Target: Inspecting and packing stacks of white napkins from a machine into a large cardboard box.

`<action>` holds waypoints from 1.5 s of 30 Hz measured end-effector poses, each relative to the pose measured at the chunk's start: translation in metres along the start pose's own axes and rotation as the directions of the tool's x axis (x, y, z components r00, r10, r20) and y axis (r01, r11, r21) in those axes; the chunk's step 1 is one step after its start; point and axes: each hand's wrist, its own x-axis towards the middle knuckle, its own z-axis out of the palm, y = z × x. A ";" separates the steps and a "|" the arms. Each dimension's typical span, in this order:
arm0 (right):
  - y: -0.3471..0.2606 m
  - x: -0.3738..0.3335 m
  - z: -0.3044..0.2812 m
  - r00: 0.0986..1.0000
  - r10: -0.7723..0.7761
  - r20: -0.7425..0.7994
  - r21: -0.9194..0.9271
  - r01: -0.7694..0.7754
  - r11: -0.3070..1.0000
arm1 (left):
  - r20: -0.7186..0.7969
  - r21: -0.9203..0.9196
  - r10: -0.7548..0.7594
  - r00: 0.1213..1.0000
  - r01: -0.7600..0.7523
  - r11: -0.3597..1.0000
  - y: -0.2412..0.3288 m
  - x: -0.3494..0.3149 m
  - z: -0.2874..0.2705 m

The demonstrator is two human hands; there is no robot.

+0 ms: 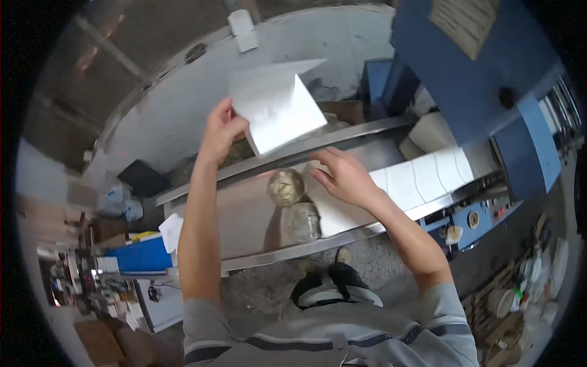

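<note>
Over the bench (241, 223), I had the left hand (221, 136) pinching white sheets (281, 116) one-sidedly, so they might have slipped, right hand (350, 178) half-open, empty.

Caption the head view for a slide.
Left hand holding white paper, right hand beside two roundish objects on a metal-edged surface.

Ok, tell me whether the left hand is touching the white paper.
Touching: the head view shows the left hand pinching the white paper at its left edge, with no visible gap.
</note>
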 end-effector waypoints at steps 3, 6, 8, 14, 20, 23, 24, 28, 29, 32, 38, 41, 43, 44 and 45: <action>-0.011 0.041 0.059 0.980 0.007 0.200 -0.157 0.025 0.987 | -0.034 0.115 0.162 0.986 -0.157 0.981 -0.014 -0.051 -0.054; -0.035 0.063 0.103 0.829 0.249 0.501 -0.394 -0.038 0.918 | -0.073 -0.013 0.258 0.963 -0.259 0.966 -0.029 -0.081 -0.075; -0.044 0.069 0.122 0.816 0.278 0.507 -0.475 -0.004 0.880 | -0.129 0.005 0.268 0.955 -0.270 0.963 -0.035 -0.095 -0.084; -0.016 0.090 0.127 0.798 0.303 0.521 -0.452 -0.043 0.891 | -0.143 -0.019 0.238 0.961 -0.243 0.970 -0.047 -0.115 -0.103; 0.004 0.099 0.037 0.933 0.286 0.217 -0.321 -0.209 0.924 | -0.160 -0.051 0.110 0.981 -0.120 0.992 -0.048 -0.119 -0.103; 0.027 0.095 0.004 0.888 0.430 0.162 -0.444 -0.324 0.836 | -0.132 -0.044 0.150 0.980 -0.157 0.987 -0.067 -0.123 -0.110; 0.035 0.089 -0.003 0.884 0.455 0.109 -0.458 -0.362 0.812 | -0.119 -0.052 0.115 0.986 -0.122 0.991 -0.070 -0.126 -0.113; 0.081 0.064 -0.043 0.844 0.530 0.078 -0.509 -0.423 0.749 | -0.104 -0.014 0.043 0.994 -0.045 0.999 -0.080 -0.131 -0.110; 0.084 0.061 -0.049 0.808 0.581 0.094 -0.504 -0.465 0.728 | -0.118 -0.005 0.003 0.993 -0.004 1.000 -0.077 -0.138 -0.112; 0.130 0.037 -0.070 0.765 0.640 0.067 -0.570 -0.497 0.654 | -0.077 -0.022 -0.038 0.996 0.036 0.999 -0.080 -0.145 -0.104; 0.202 -0.014 -0.115 0.882 0.412 -0.228 -0.641 -0.454 0.619 | 0.067 -0.061 -0.060 0.996 0.064 0.996 -0.081 -0.129 -0.094; 0.161 -0.007 -0.093 0.958 0.135 -0.253 -0.838 -0.286 0.464 | 0.054 0.010 -0.200 0.978 0.200 0.980 -0.077 -0.130 -0.097; 0.120 0.001 -0.066 0.941 0.194 -0.278 -0.537 -0.320 0.781 | 0.030 0.099 -0.233 0.972 0.229 0.968 -0.089 -0.133 -0.112; 0.055 0.008 -0.047 0.940 0.309 -0.143 -0.284 -0.338 0.897 | 0.008 0.181 -0.260 0.966 0.254 0.950 -0.092 -0.139 -0.120; 0.037 -0.004 -0.029 0.987 0.130 -0.091 -0.245 -0.149 0.958 | -0.026 0.364 -0.257 0.966 0.249 0.898 -0.092 -0.138 -0.119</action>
